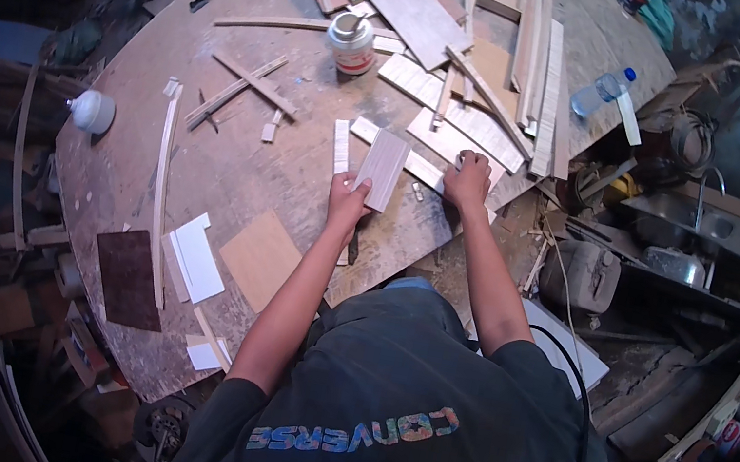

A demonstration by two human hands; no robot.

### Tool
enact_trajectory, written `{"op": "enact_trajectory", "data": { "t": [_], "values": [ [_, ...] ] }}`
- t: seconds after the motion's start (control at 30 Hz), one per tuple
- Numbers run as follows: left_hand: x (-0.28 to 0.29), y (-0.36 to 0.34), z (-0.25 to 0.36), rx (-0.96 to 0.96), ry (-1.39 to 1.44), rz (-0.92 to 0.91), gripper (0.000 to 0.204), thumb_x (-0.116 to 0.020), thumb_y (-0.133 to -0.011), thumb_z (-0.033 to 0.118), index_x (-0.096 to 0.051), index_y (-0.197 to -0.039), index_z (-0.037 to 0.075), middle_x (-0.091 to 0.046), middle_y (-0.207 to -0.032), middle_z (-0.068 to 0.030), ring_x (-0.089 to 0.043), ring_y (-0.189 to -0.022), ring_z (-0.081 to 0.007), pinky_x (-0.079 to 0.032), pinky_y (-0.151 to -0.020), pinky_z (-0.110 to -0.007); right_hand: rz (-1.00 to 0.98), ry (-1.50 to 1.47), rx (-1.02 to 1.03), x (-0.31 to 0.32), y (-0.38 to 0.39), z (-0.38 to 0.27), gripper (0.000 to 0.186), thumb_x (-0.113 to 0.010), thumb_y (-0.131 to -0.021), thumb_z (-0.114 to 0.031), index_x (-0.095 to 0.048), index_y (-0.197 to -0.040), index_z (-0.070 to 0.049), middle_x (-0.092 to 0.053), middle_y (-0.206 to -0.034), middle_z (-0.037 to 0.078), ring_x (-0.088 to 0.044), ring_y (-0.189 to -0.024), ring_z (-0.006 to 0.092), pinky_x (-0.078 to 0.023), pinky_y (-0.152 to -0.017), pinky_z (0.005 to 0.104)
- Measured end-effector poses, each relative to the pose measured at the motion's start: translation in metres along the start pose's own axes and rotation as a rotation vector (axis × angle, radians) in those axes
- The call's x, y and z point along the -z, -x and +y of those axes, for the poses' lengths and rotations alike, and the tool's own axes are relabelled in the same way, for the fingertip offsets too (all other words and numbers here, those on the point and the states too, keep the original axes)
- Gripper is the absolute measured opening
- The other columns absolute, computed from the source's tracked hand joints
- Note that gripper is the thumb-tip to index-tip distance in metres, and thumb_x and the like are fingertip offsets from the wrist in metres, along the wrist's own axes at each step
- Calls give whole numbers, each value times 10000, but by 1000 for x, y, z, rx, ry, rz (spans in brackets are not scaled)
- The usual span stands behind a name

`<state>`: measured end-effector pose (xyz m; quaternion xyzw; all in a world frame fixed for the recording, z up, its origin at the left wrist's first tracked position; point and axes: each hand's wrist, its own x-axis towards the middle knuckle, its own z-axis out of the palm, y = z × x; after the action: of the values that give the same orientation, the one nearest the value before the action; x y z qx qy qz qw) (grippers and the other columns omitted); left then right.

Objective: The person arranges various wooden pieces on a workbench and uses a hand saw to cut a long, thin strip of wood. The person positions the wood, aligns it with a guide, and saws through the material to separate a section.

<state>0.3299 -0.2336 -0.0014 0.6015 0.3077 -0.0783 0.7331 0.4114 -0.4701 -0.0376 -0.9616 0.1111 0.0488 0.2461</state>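
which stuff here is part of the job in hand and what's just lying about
Likely the job:
wood-grain board, held in the left hand
pale board by the right hand

Apparently lying about:
blue-capped bottle
dark brown panel
white round container

Dark short-sleeved shirt [423, 379], multicoloured lettering [354, 433]

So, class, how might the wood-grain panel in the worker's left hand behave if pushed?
The wood-grain panel is probably stiff: it looks straight, gripped near one end by the left hand. Its flat, rectangular shape suggests it would slide rather than roll.
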Motion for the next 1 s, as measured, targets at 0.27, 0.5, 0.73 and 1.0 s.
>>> {"op": "enact_trajectory", "data": {
  "t": [0.27, 0.5, 0.73, 1.0],
  "values": [
    [-89, -28, 11, 73, -108, -119, 495, -586, -999, 183, -400, -1448, 88, -612, -1245, -162, -664, -1046, -279, -618, -766, -435, 50, 131, 18, 10, 0, 26, 594, -712, -845, -288, -527, -1364, -64, -450, -1453, 242, -423, -1357, 413, -446, -1048, 505],
    [-116, -32, -6, 68, -153, -133, 424, -578, -998, 175, -454, -1381, 44, -629, -1212, -163, -668, -1035, -276, -622, -754, -420, -100, 188, 137, 1, 32, 22, 421, -714, -851, -244, -591, -1214, -72, -588, -1103, 184, -601, -1042, 384, -496, -881, 519],
    [-100, -32, -21, 30, -189, -92, 396, -553, -1006, 148, -463, -1363, 4, -628, -1201, -179, -696, -975, -288, -628, -744, -400, -64, 31, 4, 16, 27, 10, 674, -820, -771, -394, -564, -1314, -87, -571, -1216, 184, -540, -1175, 385, -463, -969, 499],
    [-80, -19, -8, 18, -25, -35, 361, -539, -1019, 158, -448, -1340, 20, -625, -1197, -166, -692, -983, -267, -619, -733, -380, -214, -82, -42, 30, 18, -5, 452, -754, -818, -287, -639, -1168, -26, -624, -1150, 257, -619, -1093, 422, -507, -929, 496]
  ]
}}
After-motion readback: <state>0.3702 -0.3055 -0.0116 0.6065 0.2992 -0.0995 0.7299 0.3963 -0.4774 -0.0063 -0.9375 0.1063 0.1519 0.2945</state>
